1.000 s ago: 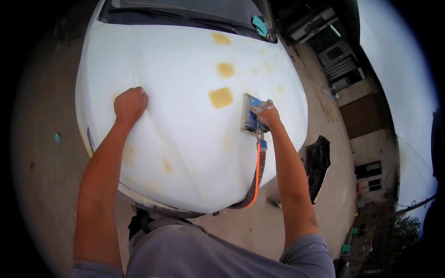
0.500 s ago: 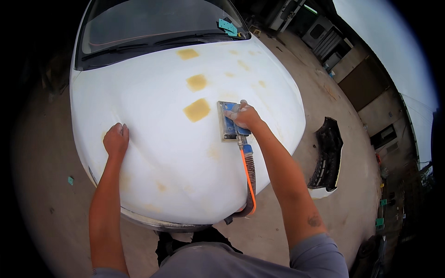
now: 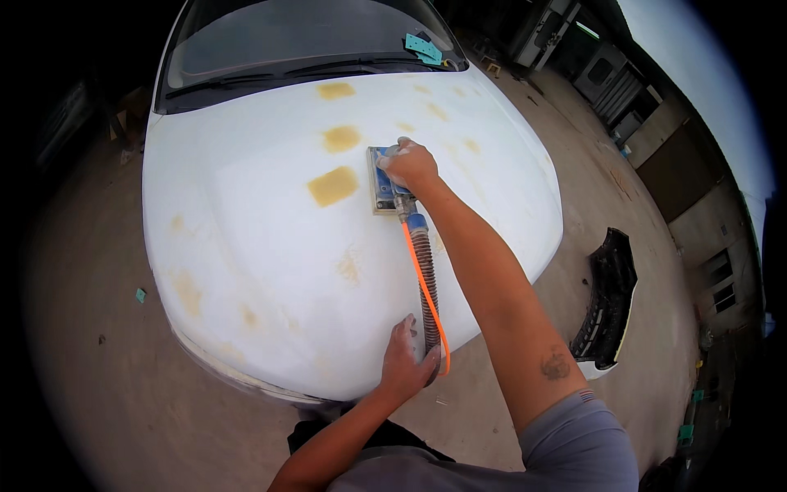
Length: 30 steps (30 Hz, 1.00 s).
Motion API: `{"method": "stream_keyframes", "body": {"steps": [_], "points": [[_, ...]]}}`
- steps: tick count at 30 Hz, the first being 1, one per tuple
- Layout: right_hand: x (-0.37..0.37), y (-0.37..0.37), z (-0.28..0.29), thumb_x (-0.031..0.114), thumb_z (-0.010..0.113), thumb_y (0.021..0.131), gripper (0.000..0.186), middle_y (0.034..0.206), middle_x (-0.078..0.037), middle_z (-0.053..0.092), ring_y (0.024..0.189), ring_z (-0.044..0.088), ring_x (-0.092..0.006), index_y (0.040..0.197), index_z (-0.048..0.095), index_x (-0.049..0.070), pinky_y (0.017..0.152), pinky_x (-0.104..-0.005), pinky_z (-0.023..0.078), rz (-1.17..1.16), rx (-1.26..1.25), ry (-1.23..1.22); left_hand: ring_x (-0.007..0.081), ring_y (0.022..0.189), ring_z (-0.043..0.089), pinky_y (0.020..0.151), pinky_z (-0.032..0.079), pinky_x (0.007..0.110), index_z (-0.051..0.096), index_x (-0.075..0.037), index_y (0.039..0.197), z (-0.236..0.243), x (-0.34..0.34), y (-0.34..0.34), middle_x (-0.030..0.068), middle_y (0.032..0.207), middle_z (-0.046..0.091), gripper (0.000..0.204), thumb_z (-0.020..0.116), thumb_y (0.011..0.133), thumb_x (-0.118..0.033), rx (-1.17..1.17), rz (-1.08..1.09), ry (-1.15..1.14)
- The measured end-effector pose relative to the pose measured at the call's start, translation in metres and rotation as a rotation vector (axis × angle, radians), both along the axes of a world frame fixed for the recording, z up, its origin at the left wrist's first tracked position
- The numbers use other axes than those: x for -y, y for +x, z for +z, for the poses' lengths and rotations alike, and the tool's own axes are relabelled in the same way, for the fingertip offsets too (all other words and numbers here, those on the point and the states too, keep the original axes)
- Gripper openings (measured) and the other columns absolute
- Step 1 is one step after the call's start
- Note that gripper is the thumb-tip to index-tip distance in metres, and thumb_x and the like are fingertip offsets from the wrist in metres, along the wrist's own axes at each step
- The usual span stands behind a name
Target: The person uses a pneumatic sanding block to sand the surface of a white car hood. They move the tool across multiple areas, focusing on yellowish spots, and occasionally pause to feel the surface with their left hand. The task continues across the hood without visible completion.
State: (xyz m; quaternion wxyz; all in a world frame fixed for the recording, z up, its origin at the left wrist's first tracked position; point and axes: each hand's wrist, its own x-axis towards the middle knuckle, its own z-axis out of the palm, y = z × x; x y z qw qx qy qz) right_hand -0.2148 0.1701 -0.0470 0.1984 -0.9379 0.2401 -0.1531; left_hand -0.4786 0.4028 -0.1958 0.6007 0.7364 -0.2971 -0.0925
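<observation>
My right hand [image 3: 407, 168] grips a blue rectangular sander [image 3: 379, 189] on the white car hood [image 3: 238, 172], beside yellowish patches [image 3: 332, 186]. A ribbed hose [image 3: 422, 254] and a thin orange line [image 3: 416, 271] run from the sander toward the hood's front. Low on the hood, my left hand [image 3: 406, 361] has its fingers apart and lightly bent, the thumb against the ribbed hose; it does not appear to grip it.
Teal perforated sheets [image 3: 425, 49] rest by the dark windshield [image 3: 295, 33]. A black curved car part [image 3: 607, 295] lies on the concrete floor [image 3: 90, 303] at the right. Buildings with doors and windows [image 3: 680, 180] line the right side.
My right hand and the sander have shifted forward and leftward on the hood. My left hand has moved from the hood's left side to the hose, its fingers opening from a curl.
</observation>
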Motion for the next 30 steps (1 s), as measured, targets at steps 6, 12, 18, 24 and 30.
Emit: {"method": "stream_keyframes", "body": {"steps": [6, 12, 18, 24, 30], "points": [[-0.020, -0.040, -0.022, 0.048, 0.073, 0.082, 0.078, 0.124, -0.023, 0.073, 0.120, 0.068, -0.0381, 0.140, 0.058, -0.001, 0.100, -0.0409, 0.054, 0.065, -0.025, 0.026, 0.0198, 0.112, 0.065, 0.100, 0.054, 0.037, 0.043, 0.004, 0.145, -0.035, 0.039, -0.019, 0.0113, 0.121, 0.063, 0.065, 0.078, 0.093, -0.015, -0.500, -0.228, -0.298], [-0.026, -0.047, -0.002, 0.053, 0.065, 0.087, 0.073, 0.132, -0.020, 0.070, 0.121, 0.067, -0.0365, 0.135, 0.064, -0.001, 0.102, -0.0397, 0.054, 0.049, -0.110, -0.135, 0.0140, 0.100, 0.065, 0.091, 0.054, 0.033, 0.055, 0.001, 0.139, -0.126, 0.002, -0.105, 0.0066, 0.109, 0.068, 0.065, 0.084, 0.089, -0.027, -0.727, -0.344, -0.069], [-0.019, -0.044, -0.004, 0.052, 0.069, 0.084, 0.082, 0.132, -0.028, 0.068, 0.125, 0.066, -0.0368, 0.138, 0.060, -0.010, 0.104, -0.0382, 0.052, 0.067, -0.031, -0.045, 0.0140, 0.094, 0.065, 0.086, 0.055, 0.033, 0.060, 0.000, 0.134, -0.159, -0.056, -0.188, 0.0064, 0.107, 0.068, 0.059, 0.084, 0.088, -0.027, -0.824, -0.131, -0.140], [-0.009, -0.047, -0.017, 0.050, 0.071, 0.082, 0.075, 0.134, -0.017, 0.070, 0.121, 0.068, -0.0343, 0.136, 0.062, -0.003, 0.102, -0.0381, 0.053, 0.132, 0.024, -0.059, 0.0151, 0.091, 0.066, 0.081, 0.056, 0.035, 0.061, -0.001, 0.133, -0.145, -0.020, -0.184, 0.0072, 0.100, 0.069, 0.058, 0.085, 0.088, -0.027, -0.711, -0.266, 0.126], [0.003, -0.014, -0.006, 0.050, 0.055, 0.094, 0.061, 0.119, -0.020, 0.074, 0.113, 0.072, -0.0346, 0.128, 0.063, 0.000, 0.096, -0.0421, 0.057, 0.190, 0.008, -0.047, 0.0238, 0.084, 0.071, 0.080, 0.056, 0.037, 0.066, 0.000, 0.121, -0.114, -0.083, -0.162, 0.0092, 0.095, 0.074, 0.056, 0.085, 0.086, -0.039, -0.547, 0.193, 0.281]]}}
